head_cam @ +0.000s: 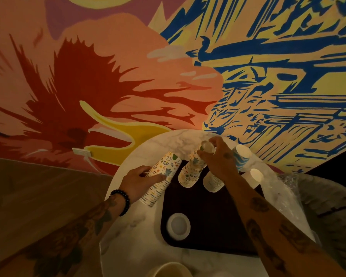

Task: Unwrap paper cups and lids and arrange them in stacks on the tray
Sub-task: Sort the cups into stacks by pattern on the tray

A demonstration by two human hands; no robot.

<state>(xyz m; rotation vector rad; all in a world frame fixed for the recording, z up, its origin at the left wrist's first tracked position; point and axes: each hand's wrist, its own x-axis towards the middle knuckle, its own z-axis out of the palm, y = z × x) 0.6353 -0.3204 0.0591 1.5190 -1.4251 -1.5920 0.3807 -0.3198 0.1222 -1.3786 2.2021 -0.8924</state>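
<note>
Beside mural wall (pixel 108 76), round marble table (pixel 136 236), dark tray (pixel 208 226)

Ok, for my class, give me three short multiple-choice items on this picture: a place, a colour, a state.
1. Where do the white lids lie? A on the tray; B on the floor; C on a shelf.
2. What colour are the bands on the striped cups? A red; B blue; C green.
3. What is the left hand doing? A lying flat; B pinching a lid; C gripping the patterned cup stack.
Key: 1 A, they sit on the dark tray; 2 B, blue bands on white; 3 C, its fingers curl round the stack.
</note>
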